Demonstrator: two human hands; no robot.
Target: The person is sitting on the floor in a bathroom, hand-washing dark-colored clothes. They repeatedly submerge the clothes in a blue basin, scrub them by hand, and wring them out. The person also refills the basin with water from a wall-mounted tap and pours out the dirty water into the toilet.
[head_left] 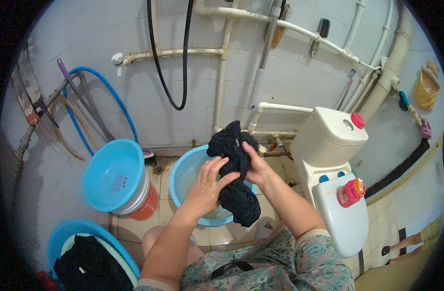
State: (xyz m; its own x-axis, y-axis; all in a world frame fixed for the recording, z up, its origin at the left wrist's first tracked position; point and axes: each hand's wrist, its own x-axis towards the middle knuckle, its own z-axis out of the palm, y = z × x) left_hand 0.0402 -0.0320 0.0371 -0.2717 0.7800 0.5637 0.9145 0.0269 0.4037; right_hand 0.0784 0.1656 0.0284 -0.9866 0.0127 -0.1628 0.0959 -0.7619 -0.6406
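Observation:
A bunched black garment hangs over a round light-blue basin that has water in it. On the garment's left side, my left hand grips it, thumb across its middle and fingers along its upper part. My right hand holds it from the right, with the thumb pointing up and the other fingers partly hidden behind the cloth. The garment's lower end droops past the basin's near rim. Its folds hide what kind of garment it is.
To the left, a blue basin rests on a bucket. Nearer, a blue tub holds black clothing. At right stands a toilet with a pink container on its lid. A black hose hangs at the wall.

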